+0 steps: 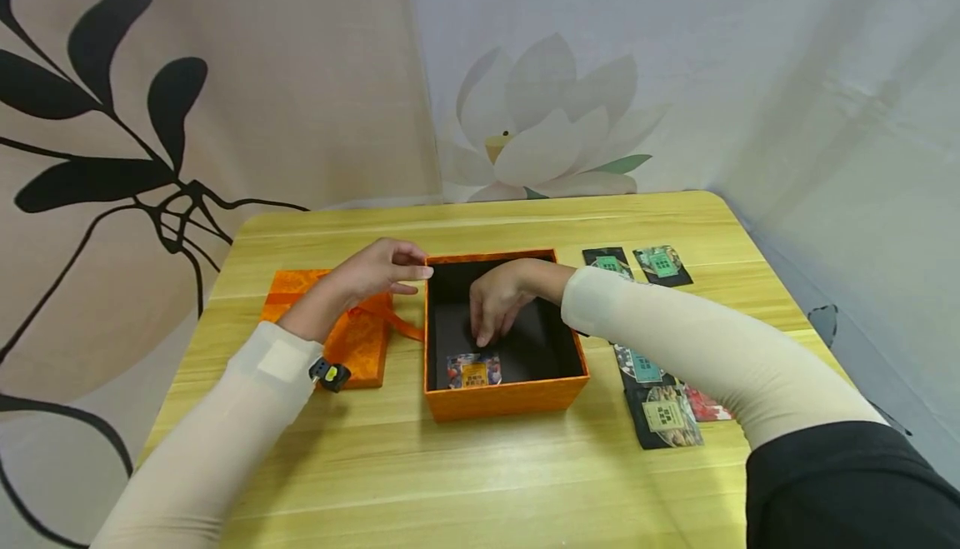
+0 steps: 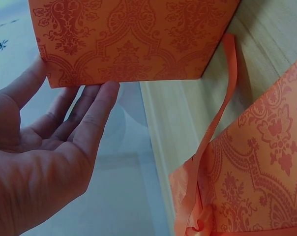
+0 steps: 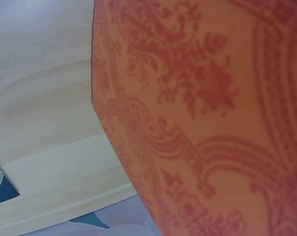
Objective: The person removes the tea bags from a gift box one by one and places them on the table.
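Note:
An orange patterned box point(image 1: 506, 399) with a dark inside stands uncovered on the table. Near its front left corner lies a small printed packet point(image 1: 474, 371). My right hand point(image 1: 501, 299) reaches down inside, fingers pointing at the floor just behind that packet; no object shows in it. Only the box's outer wall point(image 3: 188, 113) fills the right wrist view, hiding that hand. At the back left corner, my left hand point(image 1: 386, 270) touches the box with thumb at the rim. Its fairly straight fingers point(image 2: 102, 105) rest against the back edge in the left wrist view.
Left of the box lies an orange lid point(image 1: 360, 349) with an orange ribbon point(image 2: 220, 113). Several packets lie to the right, including a dark one point(image 1: 666, 417), a red one point(image 1: 708, 406) and one farther back point(image 1: 663, 266). My right forearm partly covers them. A curtain point(image 1: 300, 74) hangs behind the table.

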`<state>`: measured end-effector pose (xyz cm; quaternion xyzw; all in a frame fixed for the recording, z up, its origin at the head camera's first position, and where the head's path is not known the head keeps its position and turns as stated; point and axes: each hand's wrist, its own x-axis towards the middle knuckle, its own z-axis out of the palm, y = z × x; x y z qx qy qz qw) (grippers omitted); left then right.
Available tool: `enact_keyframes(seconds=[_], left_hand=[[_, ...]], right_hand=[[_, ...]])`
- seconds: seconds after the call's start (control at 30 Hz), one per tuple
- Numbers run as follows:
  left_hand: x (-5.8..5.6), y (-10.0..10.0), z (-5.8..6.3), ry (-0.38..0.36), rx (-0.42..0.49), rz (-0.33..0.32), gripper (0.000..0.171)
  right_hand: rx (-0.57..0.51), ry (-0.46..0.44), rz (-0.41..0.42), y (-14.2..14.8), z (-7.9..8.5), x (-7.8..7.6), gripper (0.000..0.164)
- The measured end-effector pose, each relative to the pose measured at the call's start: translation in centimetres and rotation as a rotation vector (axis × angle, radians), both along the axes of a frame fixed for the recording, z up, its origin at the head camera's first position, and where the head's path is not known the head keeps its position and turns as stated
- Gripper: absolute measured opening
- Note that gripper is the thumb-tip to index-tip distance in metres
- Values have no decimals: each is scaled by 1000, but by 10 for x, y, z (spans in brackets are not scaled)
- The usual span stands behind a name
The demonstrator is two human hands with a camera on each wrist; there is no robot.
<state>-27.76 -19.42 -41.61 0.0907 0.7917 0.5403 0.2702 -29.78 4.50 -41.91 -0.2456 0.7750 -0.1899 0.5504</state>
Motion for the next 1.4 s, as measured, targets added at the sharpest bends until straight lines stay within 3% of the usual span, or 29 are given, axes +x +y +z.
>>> enact_keyframes(seconds=[0.43, 0.87, 1.13, 1.4], left_hand=[[0, -2, 1, -7, 4, -4, 43], [0, -2, 0, -3, 0, -9, 43], [0, -1, 1, 0, 7, -7, 41], [0, 0, -1, -4, 9, 7, 38]], right_hand=[[53, -44, 116, 1, -5, 4, 43], [39, -121, 92, 2, -7, 9, 48], [12, -112, 114, 2, -8, 10, 24], [-27, -87, 42, 3, -10, 15, 7]])
